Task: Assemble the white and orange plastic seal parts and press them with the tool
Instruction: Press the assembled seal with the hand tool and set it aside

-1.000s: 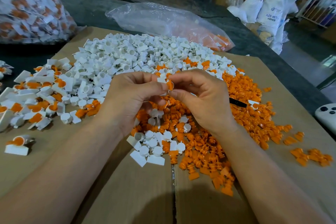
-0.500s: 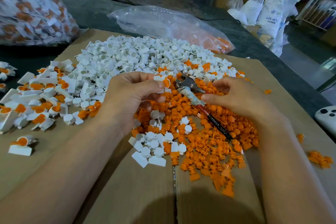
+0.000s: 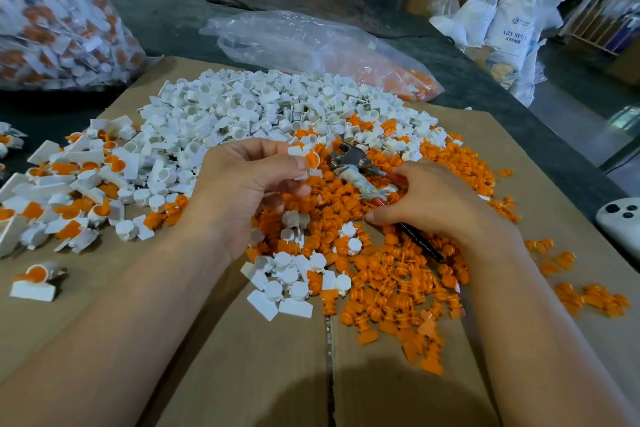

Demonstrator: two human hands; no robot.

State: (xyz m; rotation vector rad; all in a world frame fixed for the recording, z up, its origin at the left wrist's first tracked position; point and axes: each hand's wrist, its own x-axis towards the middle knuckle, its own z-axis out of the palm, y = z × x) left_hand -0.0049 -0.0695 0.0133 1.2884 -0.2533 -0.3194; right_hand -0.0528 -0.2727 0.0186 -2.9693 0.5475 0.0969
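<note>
My left hand [image 3: 249, 191] pinches a white seal body with an orange insert [image 3: 308, 160] between thumb and fingers, raised above the parts. My right hand [image 3: 429, 201] lies over the handles of the pressing tool [image 3: 349, 159], fingers curling round them. The tool's metal jaws point toward the held seal, and its red and black handles run under my palm. The tool rests on the pile of orange inserts [image 3: 391, 274]. Behind it spreads the pile of white seal bodies [image 3: 249, 111].
Assembled white-and-orange seals [image 3: 69, 191] lie in a heap at the left, one [image 3: 34, 282] apart near the front. All sit on flattened cardboard [image 3: 242, 357]. A clear bag [image 3: 311, 45] with orange parts lies behind; a full bag [image 3: 52, 17] stands far left. A white device [image 3: 620, 222] sits at right.
My right hand left the seal, moved right and came down onto the tool's handles. My left hand kept the seal and stayed nearly in place.
</note>
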